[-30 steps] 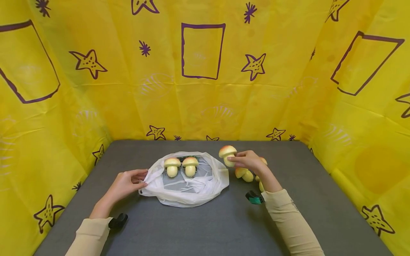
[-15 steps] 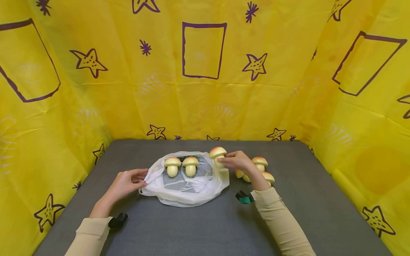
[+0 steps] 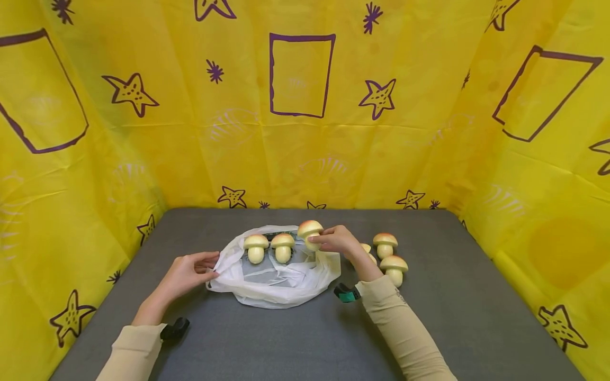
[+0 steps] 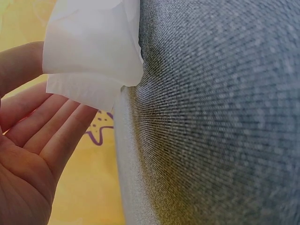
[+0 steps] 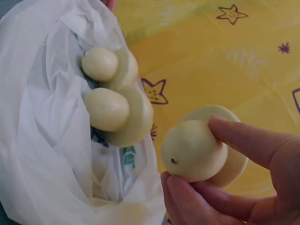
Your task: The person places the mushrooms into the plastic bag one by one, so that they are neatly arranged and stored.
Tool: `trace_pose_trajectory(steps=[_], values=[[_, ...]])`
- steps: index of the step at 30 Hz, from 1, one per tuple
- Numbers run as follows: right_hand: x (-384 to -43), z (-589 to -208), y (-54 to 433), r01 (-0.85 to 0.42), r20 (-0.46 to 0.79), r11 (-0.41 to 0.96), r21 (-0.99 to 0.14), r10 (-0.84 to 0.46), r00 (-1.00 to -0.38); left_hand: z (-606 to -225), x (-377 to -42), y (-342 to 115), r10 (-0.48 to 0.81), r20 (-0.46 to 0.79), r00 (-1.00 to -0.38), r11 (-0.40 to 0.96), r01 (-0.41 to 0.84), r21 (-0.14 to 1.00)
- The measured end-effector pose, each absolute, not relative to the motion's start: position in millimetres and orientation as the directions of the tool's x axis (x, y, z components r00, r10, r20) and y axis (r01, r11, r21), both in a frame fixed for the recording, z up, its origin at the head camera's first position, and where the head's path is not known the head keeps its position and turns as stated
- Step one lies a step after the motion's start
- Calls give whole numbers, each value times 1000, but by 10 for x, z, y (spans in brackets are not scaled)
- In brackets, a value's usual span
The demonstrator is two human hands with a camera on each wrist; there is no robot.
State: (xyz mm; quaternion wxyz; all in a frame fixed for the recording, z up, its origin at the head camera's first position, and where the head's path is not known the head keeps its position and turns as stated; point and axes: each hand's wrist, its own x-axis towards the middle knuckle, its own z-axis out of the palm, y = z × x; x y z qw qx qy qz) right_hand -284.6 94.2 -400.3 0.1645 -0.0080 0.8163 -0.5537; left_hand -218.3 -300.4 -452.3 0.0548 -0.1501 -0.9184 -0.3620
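Observation:
My right hand (image 3: 335,241) pinches a toy mushroom (image 3: 310,228) by its stem, with thumb and fingers on either side. This mushroom has a cream stem and an orange-tinted cap, and is held over the right rim of a white plastic bag (image 3: 278,297). Two similar mushrooms (image 5: 107,108) lie side by side inside the open bag, stems toward me. At the bag's left edge my left hand (image 3: 188,272) holds the rim between thumb and fingers. In the left wrist view, the white plastic (image 4: 91,44) covers the fingertips.
Right of the bag, several more mushrooms (image 3: 394,270) lie on the dark grey table (image 3: 286,344), one partly hidden by my right wrist. Yellow curtains (image 3: 305,153) with purple drawings stand behind the table and along both sides.
My right hand has carried the mushroom leftward from beside the bag to over its right rim. More of the mushrooms on the right show now. The left hand has stayed at the rim.

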Motion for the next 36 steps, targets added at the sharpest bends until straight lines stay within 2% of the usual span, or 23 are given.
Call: trace_pose_trajectory(steps=[12,25,36], values=[[-2912,-4134,794,263,-310,305,-915,-115,-944,-4528,-2188,-3006,236,208,-949,694,315,647],[-2875,-4251,717,197,-242,438,-877,-47,-969,-4536,-2195,-3017,246,207,-947,690,321,648],[-2902,-4298,699,185,-223,490,-852,-19,-975,-4534,-2180,-3018,249,210,-945,690,325,647]])
